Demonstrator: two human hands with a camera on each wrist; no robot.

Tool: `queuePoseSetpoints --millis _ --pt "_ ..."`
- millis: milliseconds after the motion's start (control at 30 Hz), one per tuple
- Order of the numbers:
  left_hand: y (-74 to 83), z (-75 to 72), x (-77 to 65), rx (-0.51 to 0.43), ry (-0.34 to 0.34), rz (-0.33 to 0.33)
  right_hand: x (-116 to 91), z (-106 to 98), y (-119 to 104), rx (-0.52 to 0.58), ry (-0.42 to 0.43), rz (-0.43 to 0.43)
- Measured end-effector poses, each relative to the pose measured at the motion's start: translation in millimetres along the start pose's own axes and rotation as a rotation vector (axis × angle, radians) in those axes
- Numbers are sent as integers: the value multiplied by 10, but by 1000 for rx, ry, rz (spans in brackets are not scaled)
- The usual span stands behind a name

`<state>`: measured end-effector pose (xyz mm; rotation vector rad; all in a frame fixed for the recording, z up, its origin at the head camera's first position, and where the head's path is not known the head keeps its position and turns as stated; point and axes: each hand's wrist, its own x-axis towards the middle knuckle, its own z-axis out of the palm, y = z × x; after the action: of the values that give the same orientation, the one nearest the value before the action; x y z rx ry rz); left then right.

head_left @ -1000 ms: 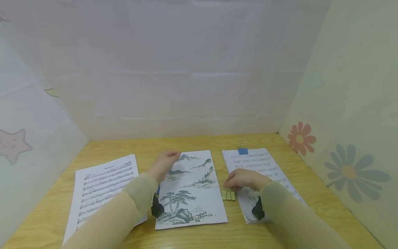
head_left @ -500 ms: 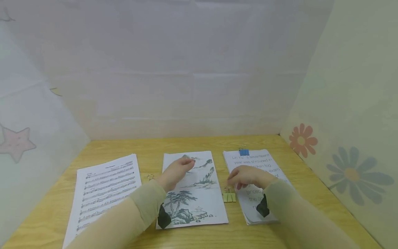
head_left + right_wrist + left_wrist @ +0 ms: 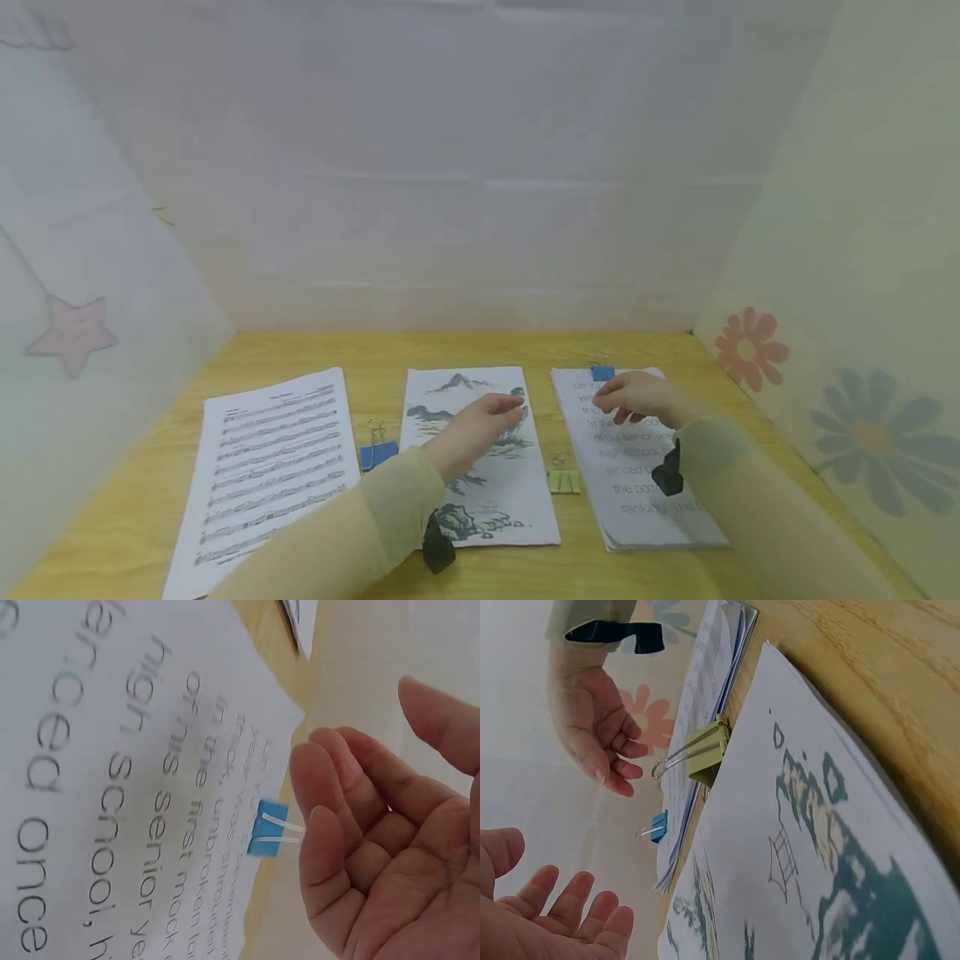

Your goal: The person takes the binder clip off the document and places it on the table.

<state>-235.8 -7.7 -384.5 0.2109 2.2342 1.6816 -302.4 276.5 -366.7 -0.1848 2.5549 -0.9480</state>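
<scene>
Over the middle stack of paper [image 3: 480, 500], printed with an ink landscape, hovers my left hand [image 3: 474, 429], its fingers loosely bent around nothing. My right hand [image 3: 641, 396] hangs above the upper part of the text stack [image 3: 637, 467]. In the right wrist view its fingers [image 3: 322, 855] are loosely curled and hold nothing. A light blue binder clip [image 3: 268, 827] grips the top edge of the text stack, just beyond those fingertips. Between the middle and text stacks is a yellow-green binder clip [image 3: 564, 481], its wire handles raised.
A stack of sheet music [image 3: 277, 467] lies on the left of the wooden table [image 3: 375, 346]. A darker blue binder clip [image 3: 378, 454] sits between it and the landscape stack. Pale walls [image 3: 480, 208] enclose the back and sides.
My left hand has moved right from the landscape stack's left edge to over its middle. My right hand has left the yellow-green clip and risen toward the light blue clip. The view has shifted slightly.
</scene>
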Motion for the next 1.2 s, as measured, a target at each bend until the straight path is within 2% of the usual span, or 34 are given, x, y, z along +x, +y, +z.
queuePoseSetpoints --millis 200,367,667,800,900,1067,1200 --pt "34 247 69 -40 -31 41 65 -190 237 43 38 31" --pt "65 377 76 -55 -46 26 103 -316 380 7 66 29" --pt "85 424 54 -74 -55 -19 369 -432 583 167 157 107" --pt "98 435 42 -71 -54 -20 466 -453 635 228 197 97" --pt "94 445 47 -66 -55 -22 502 -467 657 249 205 84" --pt "83 484 74 -73 -84 -15 534 -505 721 253 206 127" --pt "85 508 95 -67 -92 -24 611 -513 774 239 245 132"
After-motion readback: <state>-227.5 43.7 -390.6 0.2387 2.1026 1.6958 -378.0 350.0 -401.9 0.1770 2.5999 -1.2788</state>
